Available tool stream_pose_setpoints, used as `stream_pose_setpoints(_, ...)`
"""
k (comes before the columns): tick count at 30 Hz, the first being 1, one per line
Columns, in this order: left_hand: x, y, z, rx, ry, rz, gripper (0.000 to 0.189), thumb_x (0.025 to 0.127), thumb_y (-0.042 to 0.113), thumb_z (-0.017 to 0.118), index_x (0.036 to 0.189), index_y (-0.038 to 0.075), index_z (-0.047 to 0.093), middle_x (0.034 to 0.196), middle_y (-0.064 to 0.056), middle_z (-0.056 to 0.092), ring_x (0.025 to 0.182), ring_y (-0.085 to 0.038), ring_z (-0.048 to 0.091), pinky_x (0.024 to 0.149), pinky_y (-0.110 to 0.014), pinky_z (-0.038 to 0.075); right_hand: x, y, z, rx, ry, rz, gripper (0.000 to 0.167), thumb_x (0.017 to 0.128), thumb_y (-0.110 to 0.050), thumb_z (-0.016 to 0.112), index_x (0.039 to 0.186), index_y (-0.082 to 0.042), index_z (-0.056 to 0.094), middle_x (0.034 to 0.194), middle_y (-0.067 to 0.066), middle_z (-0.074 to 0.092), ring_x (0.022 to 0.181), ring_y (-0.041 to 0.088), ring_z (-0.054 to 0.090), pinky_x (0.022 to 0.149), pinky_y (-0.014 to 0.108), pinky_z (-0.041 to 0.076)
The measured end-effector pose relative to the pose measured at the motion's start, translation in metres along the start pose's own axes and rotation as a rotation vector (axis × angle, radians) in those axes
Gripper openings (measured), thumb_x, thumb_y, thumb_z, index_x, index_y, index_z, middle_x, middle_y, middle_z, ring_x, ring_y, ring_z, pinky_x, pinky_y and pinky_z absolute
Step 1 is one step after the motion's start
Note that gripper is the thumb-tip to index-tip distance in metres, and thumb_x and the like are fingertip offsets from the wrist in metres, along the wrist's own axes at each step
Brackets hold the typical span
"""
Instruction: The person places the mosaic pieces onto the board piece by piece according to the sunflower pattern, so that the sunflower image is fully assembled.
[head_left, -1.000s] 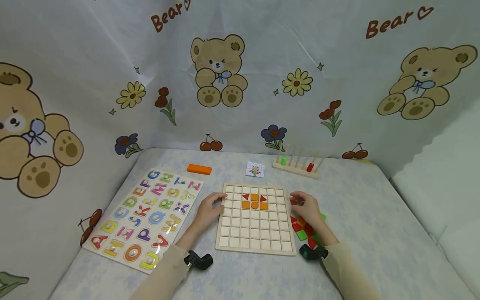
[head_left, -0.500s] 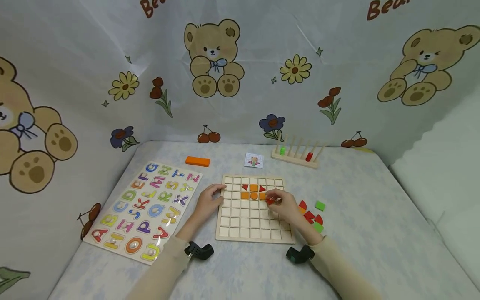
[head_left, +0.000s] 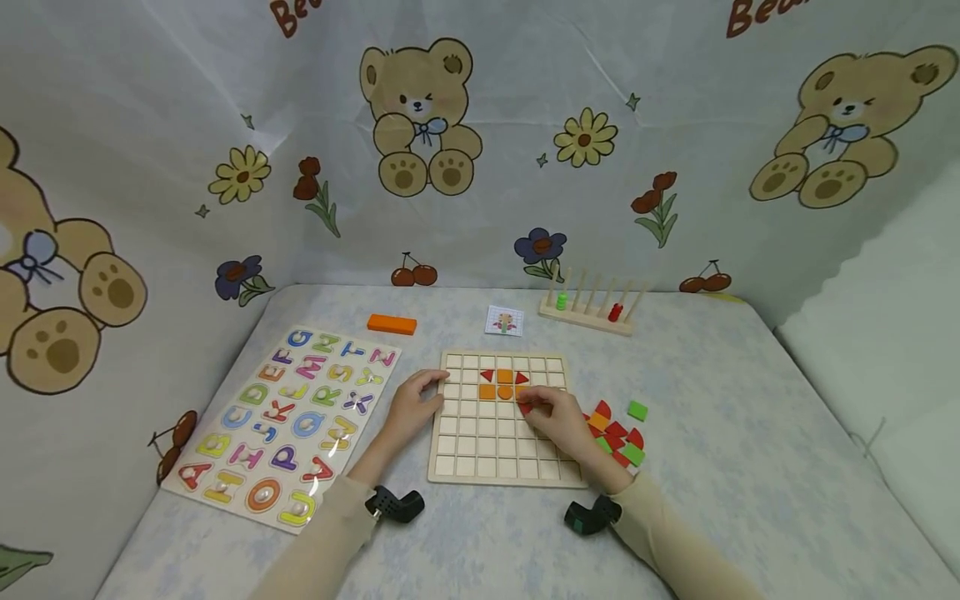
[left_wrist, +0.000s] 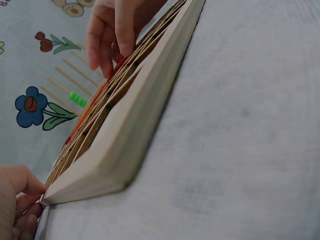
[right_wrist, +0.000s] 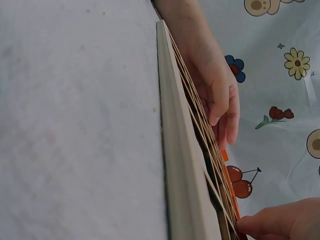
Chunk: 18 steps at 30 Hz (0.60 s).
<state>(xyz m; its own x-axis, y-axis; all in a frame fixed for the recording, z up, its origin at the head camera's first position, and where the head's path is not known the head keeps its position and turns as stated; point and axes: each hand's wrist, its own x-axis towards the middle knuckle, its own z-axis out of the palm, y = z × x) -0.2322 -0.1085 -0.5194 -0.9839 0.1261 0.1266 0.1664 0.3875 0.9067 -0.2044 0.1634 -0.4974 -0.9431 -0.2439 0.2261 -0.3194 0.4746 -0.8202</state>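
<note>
A red piece (head_left: 526, 408), its shape mostly hidden by the fingers, is over the grid board (head_left: 506, 481), just below the right-hand end of the orange row. The right hand (head_left: 561, 425) pinches it by the fingertips, probably because so small a tile must line up with a single cell; whether it is seated, I cannot tell. The left hand (head_left: 412, 414) grips the board's left edge, seemingly to steady it. The two hands are apart.

Within the grid, an orange disc (head_left: 505, 392) sits between two orange squares (head_left: 487, 392), the right one partly covered by fingers. Above the disc, another orange square lies between two red triangles (head_left: 487, 376).

Right of the board, red, orange and green loose pieces (head_left: 615, 430) lie by the right forearm, a handy spot for that hand; a green square (head_left: 637, 410) lies slightly apart.

Beyond the board's far edge, a pattern card (head_left: 504, 321) lies face up, readable past both hands. Farther out on the worktop (head_left: 712, 417) are a peg stand (head_left: 585, 318) with green and red beads, an orange bar (head_left: 392, 324) and, to the left, an alphabet puzzle board (head_left: 300, 433), set aside from the working area.
</note>
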Motion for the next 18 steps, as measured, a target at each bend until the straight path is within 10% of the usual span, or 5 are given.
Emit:
stream_pose_setpoints(9, -0.001, -0.002, 0.0, -0.009, 0.005, 0.003, 0.037, 0.09, 0.001, 0.062, 0.126, 0.008, 0.066, 0.134, -0.011, 0.061, 0.129, -0.028, 0.055, 0.112, -0.045, 0.043, 0.003, -0.003, -0.006, -0.004, -0.015, 0.037, 0.024, 0.087, 0.008, 0.064, 0.108, 0.001, 0.072, 0.104, 0.017, 0.073, 0.092, 0.029, 0.065, 0.076, 0.026, 0.054)
stream_pose_setpoints(18, -0.001, 0.0, 0.0, -0.014, 0.001, -0.005, 0.038, 0.09, 0.0, 0.063, 0.126, 0.007, 0.066, 0.135, -0.011, 0.061, 0.129, -0.028, 0.055, 0.112, -0.045, 0.044, 0.012, -0.002, -0.056, -0.092, 0.104, 0.082, 0.024, 0.089, 0.003, 0.066, 0.113, 0.005, 0.069, 0.1, 0.022, 0.072, 0.087, 0.025, 0.065, 0.074, 0.024, 0.053)
